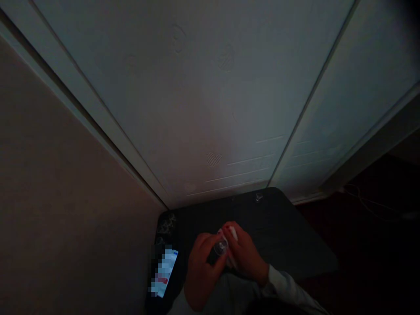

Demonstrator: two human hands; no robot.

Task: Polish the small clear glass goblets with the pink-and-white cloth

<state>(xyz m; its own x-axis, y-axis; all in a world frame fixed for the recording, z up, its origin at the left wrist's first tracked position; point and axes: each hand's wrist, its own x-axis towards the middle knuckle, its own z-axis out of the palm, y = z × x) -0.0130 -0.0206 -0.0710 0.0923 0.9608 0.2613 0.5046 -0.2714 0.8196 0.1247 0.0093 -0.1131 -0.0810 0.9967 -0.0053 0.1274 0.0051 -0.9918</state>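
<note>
In the dim head view, my left hand [201, 267] is closed round a small clear round object [221, 247], its thumb and fingers on the rim. Beside it my right hand [247, 253] holds a white cloth [231, 258], which is bunched between its fingers and touches the clear object. Both hands are close together over the front part of a dark table [278, 232]. What exactly the clear object is cannot be made out.
A lit phone-like screen [166, 273], partly pixelated, lies at the table's left. Behind it are some clear items [166, 224]. Another small clear item [259, 197] stands near the back edge, by white panels [197, 100]. A thin cable [367, 201] is at right.
</note>
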